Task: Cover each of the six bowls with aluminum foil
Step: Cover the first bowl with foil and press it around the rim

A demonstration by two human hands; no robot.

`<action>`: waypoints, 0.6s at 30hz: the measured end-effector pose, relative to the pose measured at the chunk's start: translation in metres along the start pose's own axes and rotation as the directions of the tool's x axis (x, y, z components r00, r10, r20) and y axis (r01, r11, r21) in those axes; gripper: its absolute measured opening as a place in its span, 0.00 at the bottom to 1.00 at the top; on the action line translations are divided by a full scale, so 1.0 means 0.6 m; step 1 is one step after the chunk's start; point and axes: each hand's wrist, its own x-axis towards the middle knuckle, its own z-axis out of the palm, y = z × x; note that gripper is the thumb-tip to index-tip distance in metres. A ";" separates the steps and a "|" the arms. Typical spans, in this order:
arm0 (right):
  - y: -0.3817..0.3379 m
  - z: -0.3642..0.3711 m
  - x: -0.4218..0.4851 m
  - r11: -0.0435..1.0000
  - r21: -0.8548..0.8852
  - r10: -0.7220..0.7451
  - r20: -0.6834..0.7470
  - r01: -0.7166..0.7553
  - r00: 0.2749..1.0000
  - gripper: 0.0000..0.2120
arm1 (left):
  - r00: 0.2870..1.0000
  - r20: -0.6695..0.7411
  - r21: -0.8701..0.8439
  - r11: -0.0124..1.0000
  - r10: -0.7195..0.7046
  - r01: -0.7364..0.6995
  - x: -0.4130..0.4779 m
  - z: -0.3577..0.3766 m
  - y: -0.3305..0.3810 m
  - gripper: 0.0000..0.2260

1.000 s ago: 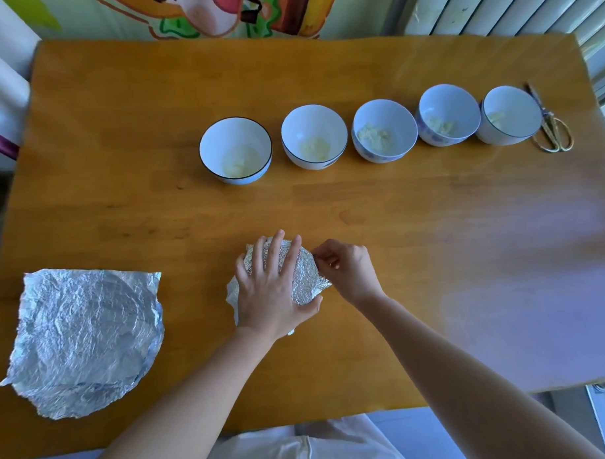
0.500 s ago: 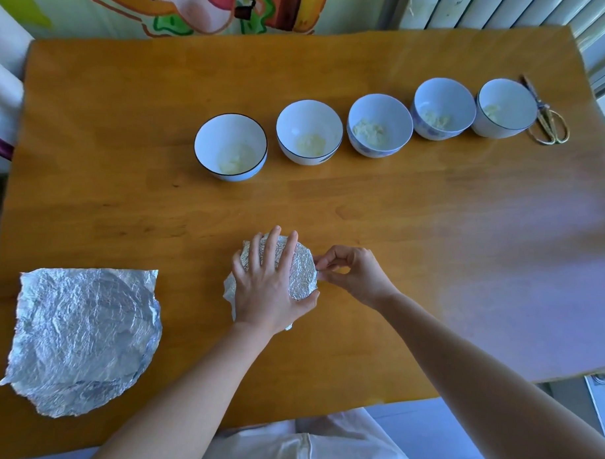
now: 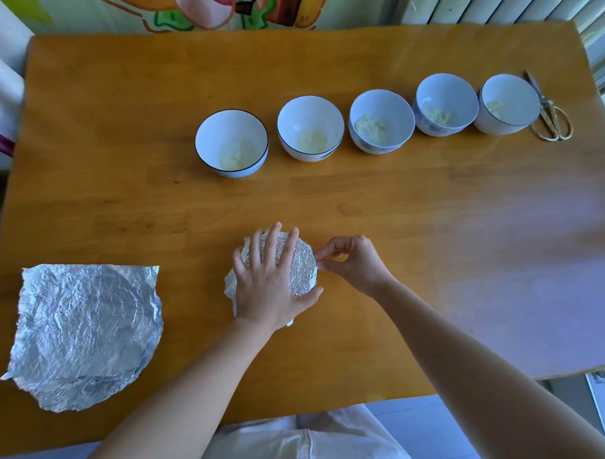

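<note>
My left hand lies flat atop the upright foil-covered bowl; my right hand pinches its right edge.

Silver foil, white bowls

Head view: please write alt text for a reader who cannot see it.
A person's left hand presses on a foil-covered bowl while the right hand pinches the foil edge. Five uncovered bowls stand in a row behind, scissors beside them; spare foil lies left.
</note>
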 end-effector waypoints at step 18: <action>-0.028 0.059 -0.003 0.892 0.361 0.292 -0.005 -0.270 0.957 0.07 | 0.930 0.044 -0.170 0.915 -0.364 0.366 -0.018 -0.012 0.028 0.59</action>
